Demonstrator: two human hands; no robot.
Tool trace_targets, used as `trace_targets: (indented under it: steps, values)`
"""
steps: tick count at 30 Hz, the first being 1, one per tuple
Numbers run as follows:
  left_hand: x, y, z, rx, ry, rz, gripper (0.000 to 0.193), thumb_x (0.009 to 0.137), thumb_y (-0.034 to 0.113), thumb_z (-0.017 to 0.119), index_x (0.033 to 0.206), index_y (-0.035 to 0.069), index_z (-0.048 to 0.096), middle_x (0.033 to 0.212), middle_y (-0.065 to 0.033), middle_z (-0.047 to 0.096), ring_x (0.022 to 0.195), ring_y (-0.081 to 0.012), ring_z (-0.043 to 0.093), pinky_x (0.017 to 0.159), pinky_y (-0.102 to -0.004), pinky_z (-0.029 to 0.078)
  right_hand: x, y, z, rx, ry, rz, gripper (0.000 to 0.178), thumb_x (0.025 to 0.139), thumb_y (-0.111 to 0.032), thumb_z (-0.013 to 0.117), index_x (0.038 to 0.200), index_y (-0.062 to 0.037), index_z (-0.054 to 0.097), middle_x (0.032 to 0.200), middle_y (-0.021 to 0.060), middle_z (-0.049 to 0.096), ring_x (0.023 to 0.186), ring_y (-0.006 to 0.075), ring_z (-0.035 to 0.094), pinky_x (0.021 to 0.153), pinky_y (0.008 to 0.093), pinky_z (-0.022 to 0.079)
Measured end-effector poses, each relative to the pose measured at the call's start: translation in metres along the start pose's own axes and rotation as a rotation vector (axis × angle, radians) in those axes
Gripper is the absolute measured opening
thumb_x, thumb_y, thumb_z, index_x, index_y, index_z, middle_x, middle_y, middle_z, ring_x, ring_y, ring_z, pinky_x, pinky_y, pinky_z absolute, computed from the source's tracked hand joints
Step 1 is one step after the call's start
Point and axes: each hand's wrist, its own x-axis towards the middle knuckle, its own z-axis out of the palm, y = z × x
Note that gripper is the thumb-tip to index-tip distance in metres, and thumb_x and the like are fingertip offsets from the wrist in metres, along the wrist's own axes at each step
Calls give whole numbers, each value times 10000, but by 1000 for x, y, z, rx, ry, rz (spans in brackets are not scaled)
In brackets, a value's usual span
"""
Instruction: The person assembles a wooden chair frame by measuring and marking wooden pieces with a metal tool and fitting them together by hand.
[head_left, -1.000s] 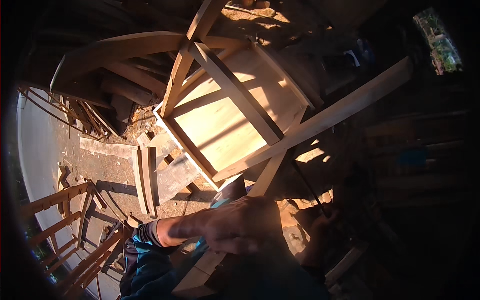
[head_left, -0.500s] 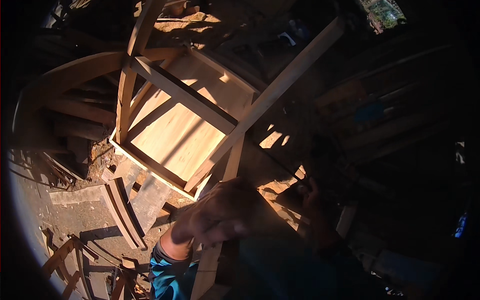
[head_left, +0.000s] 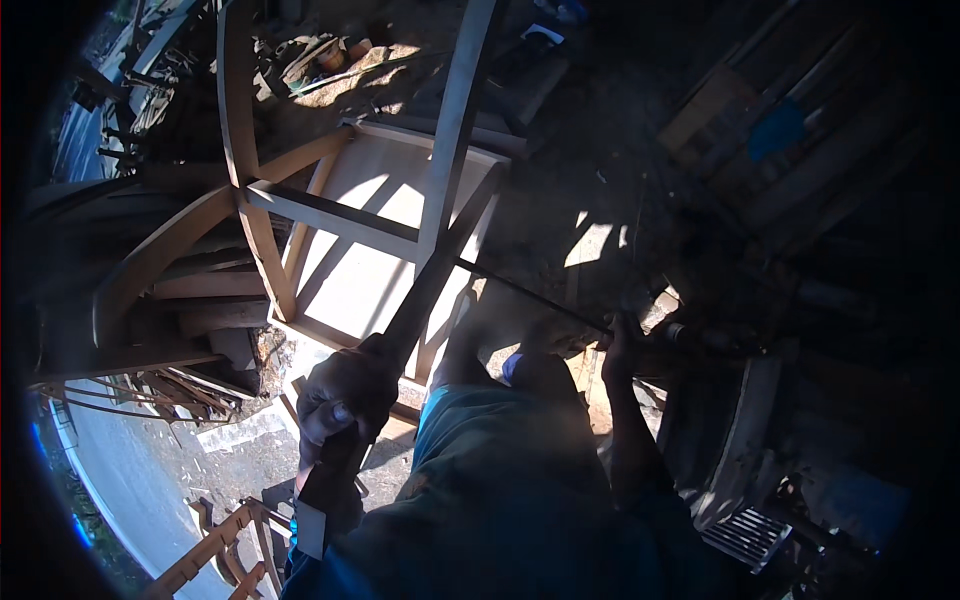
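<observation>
A chair-like wooden frame (head_left: 335, 222), with curved members and a pale flat panel (head_left: 350, 285), stands ahead of me. My left hand (head_left: 345, 400) is closed around a long wooden bar (head_left: 425, 305). The bar slants from the frame's right side down past my wrist, its far part in shadow. In my right hand (head_left: 622, 350), dim in the shade, is a long thin dark rod (head_left: 535, 298). The rod's far end meets the bar or ends close beside it; contact cannot be made out. Shadow hides what lies behind the right fingers.
Stacked timber (head_left: 200, 285) lies left of the frame, with thin wood strips (head_left: 185, 392) below it. Another slatted wooden frame (head_left: 215, 550) stands at lower left. Boards and a blue item (head_left: 778, 130) lie in the dark at right. A metal grate (head_left: 748, 538) is at lower right.
The view has shifted, and the frame appears turned more upright. My left hand, blurred before, is now further left around the bar. More of the dark rod shows, still at my right hand.
</observation>
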Motion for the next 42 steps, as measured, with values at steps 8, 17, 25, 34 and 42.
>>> trace_targets:
  steps: [8,17,25,34,42]
  values:
    - [5,-1,26,88,173,-37,510,847,391,552,460,60,525,473,-59,538,497,-231,517,737,-338,400,0,-23,-7,63,-311,-16,145,820,-135,689,809,4,649,691,48,585,692,152,556,661,323,434]
    - [7,10,40,145,267,-71,511,844,388,572,454,60,528,476,-61,544,514,-225,523,727,-335,399,11,-30,22,356,-71,296,251,912,-240,601,833,-4,638,762,44,604,733,136,551,658,322,418]
    - [-3,6,8,28,205,-106,513,841,385,591,449,60,531,478,-63,549,530,-220,527,717,-332,398,-9,11,18,542,75,-97,539,918,-483,505,1188,-16,508,875,74,570,851,178,540,800,328,441]
    - [-16,-10,-22,49,-44,-73,543,890,407,485,469,70,550,501,-47,561,541,-202,533,752,-324,383,-33,54,35,704,230,-164,369,982,-343,434,1026,-5,576,1076,126,585,940,242,589,918,408,451]
    - [-16,-18,-31,-46,-260,-28,498,910,322,414,477,98,516,502,-25,548,521,-193,537,802,-341,386,-7,30,29,320,440,-142,624,917,-630,371,787,-36,511,624,49,472,529,130,445,512,273,352]
